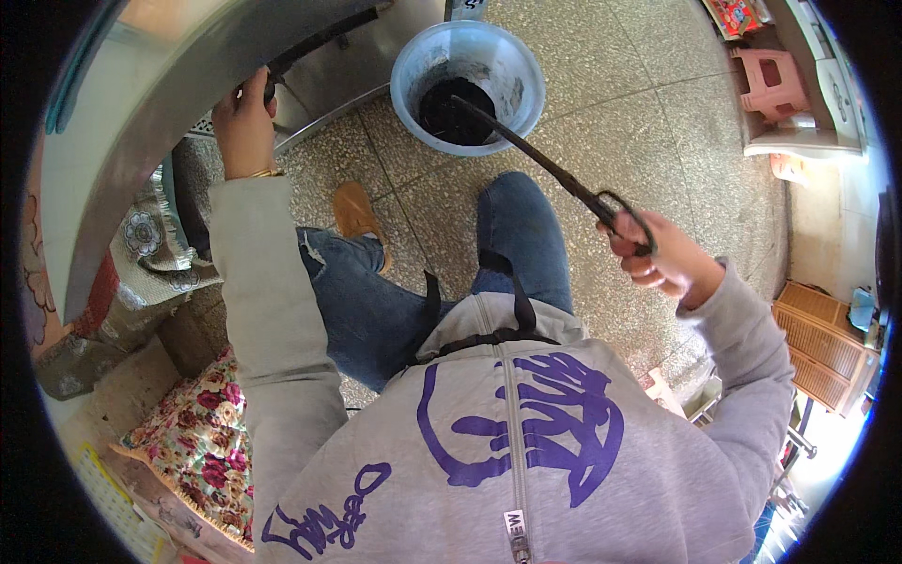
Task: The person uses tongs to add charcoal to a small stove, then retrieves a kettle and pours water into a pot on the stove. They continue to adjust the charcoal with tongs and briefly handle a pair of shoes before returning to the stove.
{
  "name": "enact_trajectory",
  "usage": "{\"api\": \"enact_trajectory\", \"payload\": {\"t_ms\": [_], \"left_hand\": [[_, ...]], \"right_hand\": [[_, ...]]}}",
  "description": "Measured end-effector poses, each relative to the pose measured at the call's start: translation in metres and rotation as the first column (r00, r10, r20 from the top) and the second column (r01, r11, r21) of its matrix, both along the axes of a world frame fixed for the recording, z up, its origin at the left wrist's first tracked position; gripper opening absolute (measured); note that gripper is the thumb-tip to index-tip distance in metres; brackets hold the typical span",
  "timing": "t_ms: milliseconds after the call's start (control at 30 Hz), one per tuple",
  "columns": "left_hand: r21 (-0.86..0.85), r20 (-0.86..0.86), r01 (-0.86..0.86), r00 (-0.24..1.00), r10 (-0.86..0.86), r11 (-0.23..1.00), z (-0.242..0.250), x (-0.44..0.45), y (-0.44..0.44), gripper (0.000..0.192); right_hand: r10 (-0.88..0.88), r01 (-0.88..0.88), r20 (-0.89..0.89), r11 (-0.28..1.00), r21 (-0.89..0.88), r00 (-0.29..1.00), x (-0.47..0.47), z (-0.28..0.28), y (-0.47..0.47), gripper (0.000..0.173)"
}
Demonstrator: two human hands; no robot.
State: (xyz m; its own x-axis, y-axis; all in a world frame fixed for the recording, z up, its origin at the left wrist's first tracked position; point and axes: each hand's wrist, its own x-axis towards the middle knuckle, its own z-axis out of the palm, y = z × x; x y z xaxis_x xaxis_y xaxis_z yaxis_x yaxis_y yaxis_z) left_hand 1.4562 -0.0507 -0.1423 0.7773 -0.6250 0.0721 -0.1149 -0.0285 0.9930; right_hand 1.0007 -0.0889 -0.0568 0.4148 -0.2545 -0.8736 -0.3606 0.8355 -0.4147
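Observation:
My right hand [655, 254] is closed around the looped handle of dark metal tongs [546, 162]. Their far end reaches over a light blue plastic bucket [518, 70], with dark material [444, 116] at its bottom. At the upper left, my left hand [245, 127] has its fingers curled on a small dark knob or handle at the side of a metal stove-like unit [331, 70]. What the fingers grip there is partly hidden.
Below the bucket are my bent knees [525, 225] and a tan shoe [354, 211] on the speckled floor. A fringed patterned cloth [144, 236] and a floral cushion [211, 451] lie left. A pink plastic stool [771, 81] and a wooden cabinet [821, 338] stand right.

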Motion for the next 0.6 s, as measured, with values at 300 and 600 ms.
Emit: {"api": "enact_trajectory", "payload": {"t_ms": [300,600], "left_hand": [[0.038,0.174,0.027,0.984,-0.033,0.999,-0.006,-0.007,-0.003,0.033],[0.221,0.380,0.098,0.908,-0.178,0.970,-0.004,0.003,-0.003,0.030]], "right_hand": [[-0.083,0.081,0.005,0.984,0.160,0.997,0.049,-0.008,-0.047,0.042],[-0.217,0.179,0.094,0.935,0.306,0.972,0.064,-0.003,-0.047,0.046]]}}
